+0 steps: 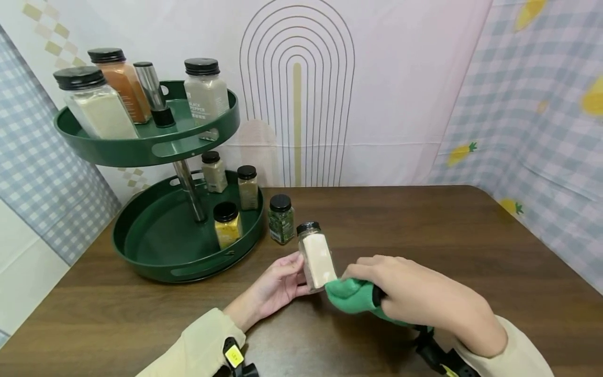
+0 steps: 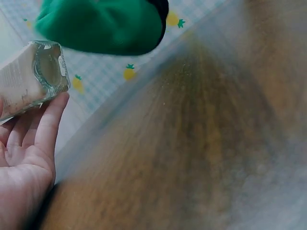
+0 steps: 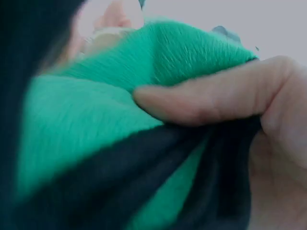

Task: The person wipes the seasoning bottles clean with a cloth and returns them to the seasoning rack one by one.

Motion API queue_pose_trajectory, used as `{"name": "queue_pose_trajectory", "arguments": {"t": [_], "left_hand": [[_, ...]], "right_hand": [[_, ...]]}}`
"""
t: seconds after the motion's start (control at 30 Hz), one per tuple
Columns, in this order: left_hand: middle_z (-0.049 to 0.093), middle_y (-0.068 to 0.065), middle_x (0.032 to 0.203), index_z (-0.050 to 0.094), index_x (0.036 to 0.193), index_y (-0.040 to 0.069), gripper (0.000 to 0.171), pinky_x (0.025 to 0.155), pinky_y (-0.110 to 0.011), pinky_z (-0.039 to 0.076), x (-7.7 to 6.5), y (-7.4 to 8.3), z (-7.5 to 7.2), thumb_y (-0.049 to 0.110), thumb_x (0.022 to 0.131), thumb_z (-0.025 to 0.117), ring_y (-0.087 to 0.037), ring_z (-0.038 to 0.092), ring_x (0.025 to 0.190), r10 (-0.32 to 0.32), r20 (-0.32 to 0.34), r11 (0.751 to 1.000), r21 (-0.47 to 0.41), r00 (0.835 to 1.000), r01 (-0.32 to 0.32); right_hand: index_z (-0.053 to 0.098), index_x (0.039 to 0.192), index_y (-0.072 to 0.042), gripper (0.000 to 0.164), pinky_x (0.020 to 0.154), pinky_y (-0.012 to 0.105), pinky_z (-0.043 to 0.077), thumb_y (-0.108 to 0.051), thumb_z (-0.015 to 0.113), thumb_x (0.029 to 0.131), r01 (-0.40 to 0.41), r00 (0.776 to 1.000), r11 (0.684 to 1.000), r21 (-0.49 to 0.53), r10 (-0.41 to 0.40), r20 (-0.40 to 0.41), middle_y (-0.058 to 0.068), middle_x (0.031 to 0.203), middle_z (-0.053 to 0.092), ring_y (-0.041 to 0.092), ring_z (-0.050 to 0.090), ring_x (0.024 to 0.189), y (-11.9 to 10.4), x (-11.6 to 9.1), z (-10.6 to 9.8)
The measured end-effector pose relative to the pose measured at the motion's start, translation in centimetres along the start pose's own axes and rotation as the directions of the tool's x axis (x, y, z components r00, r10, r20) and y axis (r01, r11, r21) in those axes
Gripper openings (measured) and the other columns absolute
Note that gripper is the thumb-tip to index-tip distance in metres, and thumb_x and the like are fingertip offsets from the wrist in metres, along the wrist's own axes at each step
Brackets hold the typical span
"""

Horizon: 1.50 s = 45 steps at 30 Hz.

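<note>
My left hand (image 1: pixel 281 285) holds a clear spice jar (image 1: pixel 317 259) with a black lid and pale contents, tilted above the wooden table. Its glass base (image 2: pixel 50 72) faces the camera in the left wrist view, with my fingers along its underside. My right hand (image 1: pixel 407 288) grips a bunched green cloth (image 1: pixel 350 294) with dark edging, which comes right up to the jar's lower end. In the right wrist view the thumb (image 3: pixel 192 100) presses on the cloth (image 3: pixel 86 110). Beyond the held jar, a small jar of green flakes (image 1: pixel 281 222) stands on the table.
A two-tier green tray stand (image 1: pixel 188 269) occupies the left. Its lower tier bears small jars, including a yellow one (image 1: pixel 227 230); larger jars such as an orange one (image 1: pixel 124 89) and a metal grinder (image 1: pixel 153 91) are on top. A patterned cloth backdrop (image 1: pixel 400 94) hangs behind the table (image 1: pixel 424 225).
</note>
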<state>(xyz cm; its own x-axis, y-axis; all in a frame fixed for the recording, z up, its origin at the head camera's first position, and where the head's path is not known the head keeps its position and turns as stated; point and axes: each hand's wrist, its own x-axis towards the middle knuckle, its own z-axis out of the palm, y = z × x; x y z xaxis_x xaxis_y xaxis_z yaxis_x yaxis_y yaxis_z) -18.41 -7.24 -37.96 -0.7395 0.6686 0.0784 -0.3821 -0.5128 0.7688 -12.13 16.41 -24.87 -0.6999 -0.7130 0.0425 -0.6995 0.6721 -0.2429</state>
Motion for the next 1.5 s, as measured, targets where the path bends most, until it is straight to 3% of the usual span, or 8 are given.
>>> {"name": "queue_pose_trajectory", "arguments": {"t": [0.2,0.37,0.47,0.53,0.77,1.1,1.33,1.5], "left_hand": [[0.063,-0.003,0.113,0.034,0.137,0.0,0.044,0.086,-0.034,0.051,0.1,-0.1,-0.1,0.019,0.099,0.044,-0.015,0.06,0.104,-0.013,-0.005,0.998,0.059,1.0,0.013],[0.061,-0.001,0.114,0.039,0.133,0.003,0.041,0.079,-0.035,0.052,0.2,-0.1,0.0,0.013,0.095,0.05,-0.016,0.061,0.102,-0.034,0.015,0.988,0.154,0.999,0.032],[0.059,-0.002,0.115,0.044,0.125,0.008,0.036,0.076,-0.035,0.052,0.3,-0.1,0.2,0.01,0.091,0.054,-0.017,0.06,0.1,-0.039,0.023,0.977,0.209,0.999,0.033],[0.058,-0.002,0.113,0.045,0.12,0.012,0.032,0.073,-0.035,0.053,0.4,-0.1,0.3,0.01,0.09,0.057,-0.017,0.061,0.097,-0.037,0.022,0.973,0.23,0.999,0.031],[0.056,-0.002,0.106,0.045,0.105,0.016,0.023,0.069,-0.036,0.053,0.5,0.0,0.4,0.012,0.089,0.059,-0.018,0.061,0.089,-0.028,0.016,0.975,0.221,0.999,0.024],[0.057,-0.001,0.115,0.038,0.122,0.018,0.029,0.077,-0.037,0.051,0.1,-0.1,0.1,0.014,0.096,0.049,-0.016,0.06,0.097,0.004,-0.005,0.996,0.086,1.0,-0.003],[0.057,-0.004,0.116,0.028,0.138,0.009,0.048,0.077,-0.034,0.052,0.2,0.0,0.2,0.019,0.097,0.049,-0.017,0.059,0.1,-0.015,-0.019,0.996,0.083,1.0,0.017],[0.06,-0.003,0.114,0.032,0.136,0.007,0.042,0.082,-0.033,0.051,0.2,0.0,0.2,0.021,0.099,0.045,-0.016,0.06,0.102,-0.014,-0.013,0.998,0.064,1.0,0.015]], "right_hand": [[0.054,0.102,-0.029,0.052,0.065,0.021,0.037,0.013,0.049,0.072,-0.005,0.989,0.999,-0.034,0.0,-0.148,-0.017,0.079,0.047,0.003,0.042,0.072,-0.1,-0.2,-0.7],[0.056,0.11,-0.019,0.055,0.072,0.028,0.039,0.013,0.052,0.066,0.027,0.91,0.991,-0.133,-0.08,-0.406,-0.011,0.092,0.055,0.009,0.048,0.08,0.0,1.0,0.0],[0.059,0.114,-0.016,0.062,0.079,0.033,0.04,0.013,0.052,0.061,0.049,0.866,0.982,-0.18,-0.131,-0.482,-0.006,0.107,0.059,0.013,0.051,0.094,0.2,1.8,0.8],[0.061,0.115,-0.016,0.065,0.079,0.034,0.039,0.013,0.052,0.058,0.031,0.86,0.978,-0.207,-0.132,-0.494,-0.003,0.108,0.059,0.016,0.052,0.096,0.3,2.2,1.3],[0.063,0.114,-0.018,0.065,0.078,0.033,0.037,0.012,0.054,0.057,-0.012,0.901,0.974,-0.225,-0.087,-0.425,0.0,0.101,0.054,0.019,0.05,0.093,0.6,2.6,1.9],[0.064,0.11,-0.028,0.064,0.075,0.027,0.033,0.01,0.052,0.06,0.061,0.968,0.987,-0.148,-0.095,-0.233,-0.01,0.095,0.051,0.01,0.044,0.085,0.3,1.7,1.4],[0.063,0.107,-0.033,0.062,0.07,0.023,0.034,0.01,0.053,0.063,0.093,0.988,0.99,-0.106,-0.105,-0.115,-0.014,0.088,0.044,0.008,0.038,0.077,0.0,0.9,0.9],[0.063,0.104,-0.039,0.061,0.069,0.021,0.036,0.009,0.053,0.069,0.143,0.989,0.988,-0.059,-0.144,-0.022,-0.018,0.089,0.046,0.005,0.041,0.079,0.0,0.3,0.0]]}}
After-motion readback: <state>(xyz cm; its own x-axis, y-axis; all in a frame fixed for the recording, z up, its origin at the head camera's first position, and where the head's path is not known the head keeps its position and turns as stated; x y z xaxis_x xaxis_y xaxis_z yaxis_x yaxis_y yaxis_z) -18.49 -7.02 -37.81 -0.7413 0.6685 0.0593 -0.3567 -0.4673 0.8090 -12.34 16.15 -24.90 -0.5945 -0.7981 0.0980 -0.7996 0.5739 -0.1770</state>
